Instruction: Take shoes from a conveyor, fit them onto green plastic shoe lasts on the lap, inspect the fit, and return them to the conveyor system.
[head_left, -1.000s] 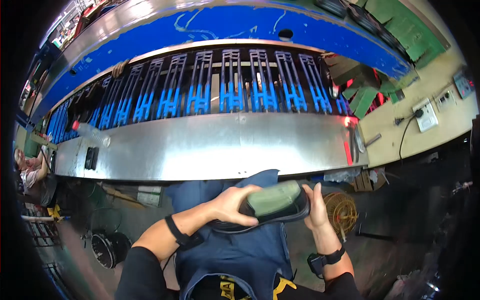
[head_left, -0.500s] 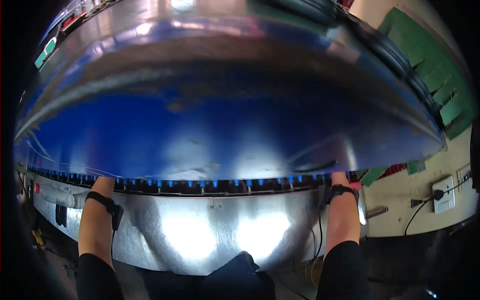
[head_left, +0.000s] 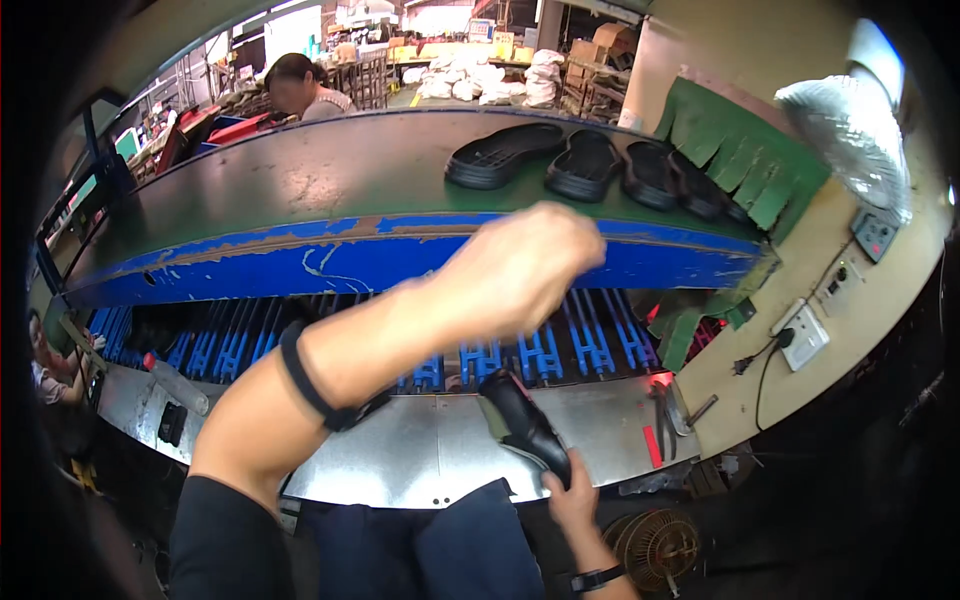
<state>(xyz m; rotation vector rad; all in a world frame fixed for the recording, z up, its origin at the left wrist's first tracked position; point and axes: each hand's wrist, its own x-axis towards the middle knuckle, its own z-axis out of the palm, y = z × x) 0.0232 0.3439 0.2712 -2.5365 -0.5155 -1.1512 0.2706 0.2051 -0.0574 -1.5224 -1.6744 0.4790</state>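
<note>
**Shoe in your right hand, left hand raised near the soles**

Your right hand [head_left: 574, 496] grips one end of a black shoe [head_left: 535, 430], fingers wrapped around it. The shoe tilts, its far end pointing up and to the left, and a grey-green patch shows along its left side. It appears in front of the metal tabletop [head_left: 390, 455]; whether it touches the surface, you cannot tell from this view.

Your left hand [head_left: 545, 265] is up across the blue panel [head_left: 680, 262], fingers curled in and blurred by motion. Whether it holds anything cannot be told. Just beyond it, black soles [head_left: 503, 158] lie in a row on the green shelf [head_left: 330, 165], running toward the torn green flap [head_left: 755, 150] on your right.

Below the panel stand blue racks [head_left: 595, 340], partly hidden by your left forearm. A clear bottle [head_left: 180, 387] with a red cap lies near the left end of the tabletop, and a red strip [head_left: 653, 447] lies near its right end. Across the shelf, another person [head_left: 325, 104] is visible.
</note>
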